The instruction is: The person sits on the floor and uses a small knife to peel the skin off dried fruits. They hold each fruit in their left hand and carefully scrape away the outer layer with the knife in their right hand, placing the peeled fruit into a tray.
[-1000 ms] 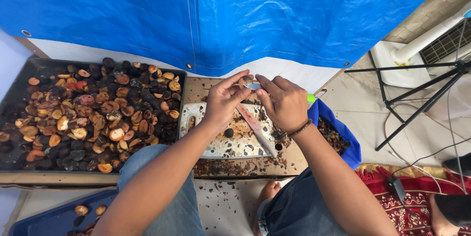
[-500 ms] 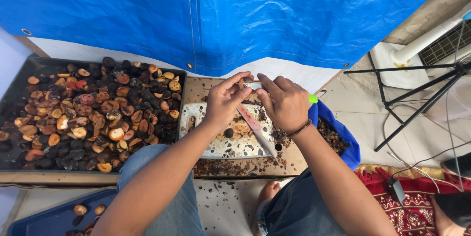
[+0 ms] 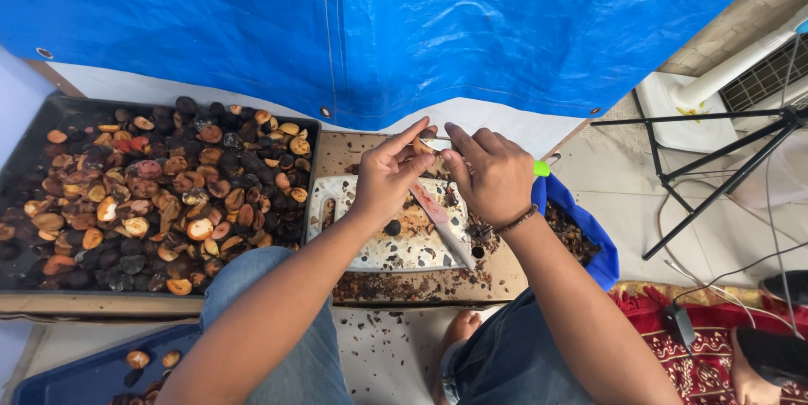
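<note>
**Two hands worked a small piece above the cutting board**

The left hand (image 3: 385, 176) and the right hand (image 3: 492, 176) met fingertip to fingertip over a white cutting board (image 3: 337, 203). Between them they pinched a small brownish piece (image 3: 418, 146); what it was could not be told, since the fingers hid most of it. The left hand was closed on it with thumb and forefinger, the forefinger stretched out. The right hand was curled, its fingers bent toward the same piece, and a beaded bracelet (image 3: 515, 221) circled its wrist.

Below the hands a knife (image 3: 439, 221) lay slantwise across the stained board, its blade smeared red near the left palm. A dark round fruit (image 3: 392, 226) sat on the board just under the left wrist. The board rested on a brown counter (image 3: 421, 285) strewn with dark scraps.

Well to the left of the left hand stood a black tray (image 3: 313, 152) heaped with halved fruits, dark and orange. Just beyond the right hand a green knob (image 3: 540, 168) showed, and beside the right forearm sat a blue bin (image 3: 599, 245) holding dark scraps. A blue tarp (image 3: 353, 26) hung behind everything.
</note>
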